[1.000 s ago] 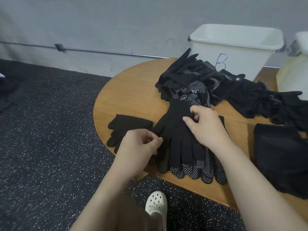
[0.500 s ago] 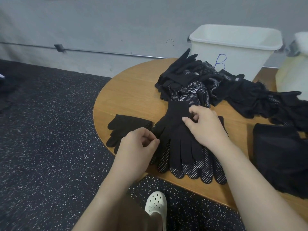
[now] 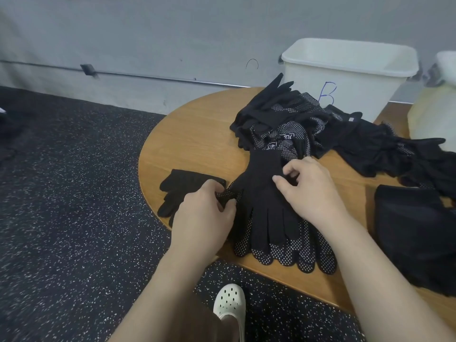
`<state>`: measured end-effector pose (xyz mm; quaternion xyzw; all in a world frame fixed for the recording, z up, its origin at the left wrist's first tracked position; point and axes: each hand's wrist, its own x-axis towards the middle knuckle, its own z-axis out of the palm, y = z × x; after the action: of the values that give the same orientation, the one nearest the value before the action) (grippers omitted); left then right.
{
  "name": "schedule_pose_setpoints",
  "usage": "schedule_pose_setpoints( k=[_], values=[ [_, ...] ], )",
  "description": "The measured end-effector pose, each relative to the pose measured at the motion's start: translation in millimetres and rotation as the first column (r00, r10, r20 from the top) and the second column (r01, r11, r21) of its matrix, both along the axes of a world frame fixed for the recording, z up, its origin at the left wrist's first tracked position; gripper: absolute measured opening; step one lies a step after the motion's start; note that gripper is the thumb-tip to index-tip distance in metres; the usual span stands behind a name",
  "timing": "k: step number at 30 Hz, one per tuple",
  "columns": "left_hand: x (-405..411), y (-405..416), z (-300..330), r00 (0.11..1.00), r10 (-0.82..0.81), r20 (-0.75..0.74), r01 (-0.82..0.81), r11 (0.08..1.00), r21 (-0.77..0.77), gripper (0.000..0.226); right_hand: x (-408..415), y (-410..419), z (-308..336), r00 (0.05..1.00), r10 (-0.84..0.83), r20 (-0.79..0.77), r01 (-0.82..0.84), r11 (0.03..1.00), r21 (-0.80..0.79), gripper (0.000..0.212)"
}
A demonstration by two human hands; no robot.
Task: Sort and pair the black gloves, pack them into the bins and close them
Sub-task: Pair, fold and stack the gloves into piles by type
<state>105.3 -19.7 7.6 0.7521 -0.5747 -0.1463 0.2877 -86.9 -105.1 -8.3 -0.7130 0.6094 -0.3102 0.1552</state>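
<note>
Where two hands [image 3: 204, 215] meet, two bins [image 3: 350, 77]

A round-edged wooden table [image 3: 197, 134] carries everything. Near its left edge lies a flat pair of plain black gloves [image 3: 182, 188], fingers pointing off the left edge. Just beside it, at the near edge, a stack of dotted gloves [image 3: 283, 253] lies with its fingertips reaching over the near edge, a plain black glove [image 3: 261, 193] on top. Toward the far edge sits a loose heap of black gloves [image 3: 283, 119], spreading along the table to the right [image 3: 394, 154]. A white bin marked B [image 3: 345, 77] stands at the far edge behind the heap, with a second pale bin [image 3: 434, 112] at the far right. A folded dark pile [image 3: 414, 233] rests at the near right.
</note>
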Motion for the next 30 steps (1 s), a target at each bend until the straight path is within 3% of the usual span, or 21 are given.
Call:
schedule_pose_setpoints(
  k=[5, 9, 12, 15, 18, 21, 25, 30],
  values=[
    [3, -6, 0, 0.997, 0.043, 0.062, -0.044, 0.999, 0.009, 0.012, -2, 3, -3, 1.000, -0.008, 0.016, 0.008, 1.000, 0.003, 0.011],
    [-1, -10, 10, 0.991, 0.053, 0.123, -0.045, 0.996, -0.073, 0.012, -1, -4, -3, 0.997, -0.068, 0.025, 0.067, 0.997, 0.024, 0.039],
    [-11, -23, 16, 0.987, 0.012, 0.160, 0.017, 0.984, -0.175, 0.012, 1, -8, -3, 0.993, -0.103, 0.055, 0.100, 0.993, 0.057, 0.046],
    [-18, -47, 14, 0.989, -0.081, 0.120, 0.103, 0.976, -0.194, 0.024, 4, -6, -4, 0.991, -0.128, 0.036, 0.126, 0.990, 0.060, 0.053],
    [-21, -74, 13, 0.989, -0.143, 0.027, 0.145, 0.988, -0.058, 0.034, 4, -6, -3, 0.992, -0.123, 0.031, 0.120, 0.990, 0.076, 0.055],
    [-26, -89, 7, 0.978, -0.178, -0.106, 0.179, 0.984, 0.007, 0.020, 1, -6, -3, 0.993, -0.109, 0.046, 0.105, 0.991, 0.089, 0.058],
    [-23, -93, -4, 0.960, -0.166, -0.224, 0.176, 0.984, 0.025, 0.024, -5, -3, -2, 0.994, -0.096, 0.059, 0.089, 0.990, 0.114, 0.066],
    [-22, -81, -7, 0.947, -0.187, -0.262, 0.194, 0.981, 0.000, 0.026, -9, 3, 0, 0.996, -0.066, 0.058, 0.059, 0.991, 0.123, 0.064]
  ],
)
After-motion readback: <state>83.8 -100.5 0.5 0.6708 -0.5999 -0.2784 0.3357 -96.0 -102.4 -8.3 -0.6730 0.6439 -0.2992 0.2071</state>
